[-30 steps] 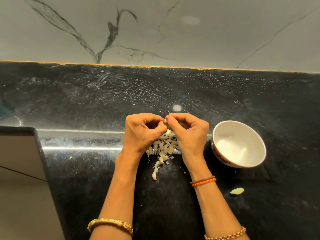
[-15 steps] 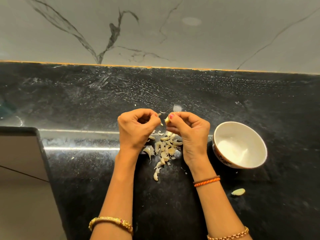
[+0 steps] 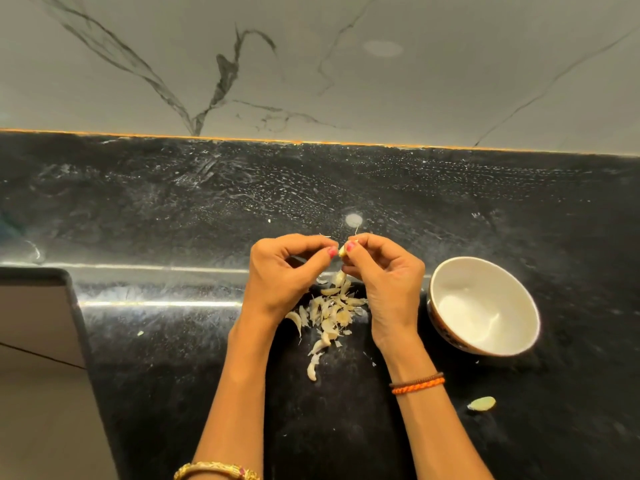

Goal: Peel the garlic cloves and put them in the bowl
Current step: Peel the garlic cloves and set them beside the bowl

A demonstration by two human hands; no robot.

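The bowl (image 3: 483, 306) sits on the counter (image 3: 173, 209), right of the garlic pile (image 3: 329, 310).

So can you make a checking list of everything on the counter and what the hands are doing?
Surface: black counter, speckled and smeared, pale bits scattered on it.
Job's things: clove held up above the pile of garlic cloves and skins; white bowl to the right, looks empty.
Clutter: one pale piece lying apart, nearer than the bowl.
Hands: right hand pinches the clove; left hand has fingers curled, thumb tip at the clove, what it holds unclear.
Cables: nothing seen.
Surroundings: marble wall behind; counter edge and floor at left.
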